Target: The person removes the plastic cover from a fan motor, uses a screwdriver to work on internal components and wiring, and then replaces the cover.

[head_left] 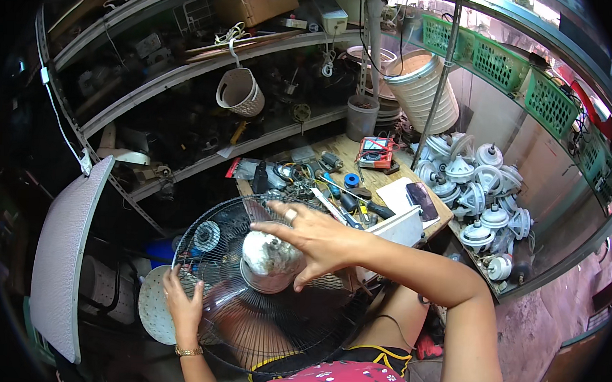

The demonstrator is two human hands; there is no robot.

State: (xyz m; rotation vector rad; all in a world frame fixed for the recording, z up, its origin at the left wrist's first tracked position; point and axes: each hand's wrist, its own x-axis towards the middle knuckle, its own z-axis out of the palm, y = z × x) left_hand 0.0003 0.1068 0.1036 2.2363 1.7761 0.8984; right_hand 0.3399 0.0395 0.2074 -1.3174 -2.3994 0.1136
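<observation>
A fan with a black wire guard (230,325) rests over my lap, with a dirty white housing (264,254) at its centre. My left hand (182,302) is at the guard's left rim, fingers curled on the wire. My right hand (320,244) is spread over the top and right side of the housing, thumb down beside it; whether its fingertips press on it is hard to tell. Blades under the guard look dark and blurred.
A cluttered wooden bench (430,204) holds tools, a red multimeter (376,153) and a phone (420,200). Piled white fan motors (491,221) lie right. A pale textured panel (64,254) stands left, a perforated round plate (154,307) near my left hand. Metal shelves (153,79) run behind.
</observation>
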